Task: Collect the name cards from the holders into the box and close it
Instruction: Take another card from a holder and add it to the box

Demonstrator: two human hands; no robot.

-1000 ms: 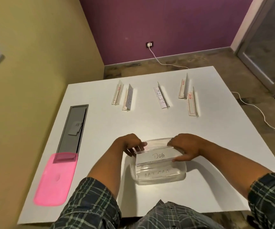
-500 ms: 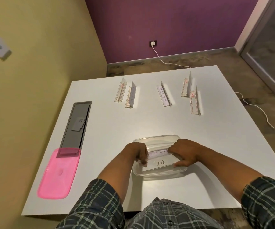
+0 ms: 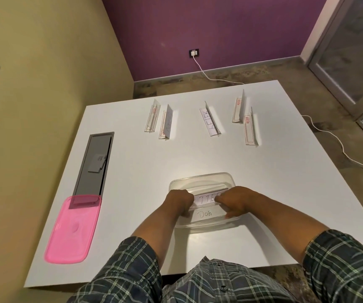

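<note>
A clear plastic box (image 3: 202, 182) sits on the white table (image 3: 132, 171) right in front of me. Inside it lie white name cards (image 3: 205, 214); the front one reads "DOG". My left hand (image 3: 179, 202) and my right hand (image 3: 233, 200) are both down in the box, fingers curled on the ends of a clear holder with a card (image 3: 206, 199) in it. Several clear holders stand at the far side: one (image 3: 211, 120) and another (image 3: 166, 123) show handwritten cards, while the holders (image 3: 250, 130), (image 3: 238, 108), (image 3: 152, 115) show only red-framed labels. The pink lid (image 3: 71, 230) lies at the left.
A grey cable slot (image 3: 95, 165) is set into the table on the left, its near end under the pink lid. A white cable (image 3: 337, 145) runs over the floor on the right. A yellow wall stands close on the left.
Both hands have sunk deeper into the box and drawn closer together over the cards. The view has tilted so the box sits lower and nearer to me.
</note>
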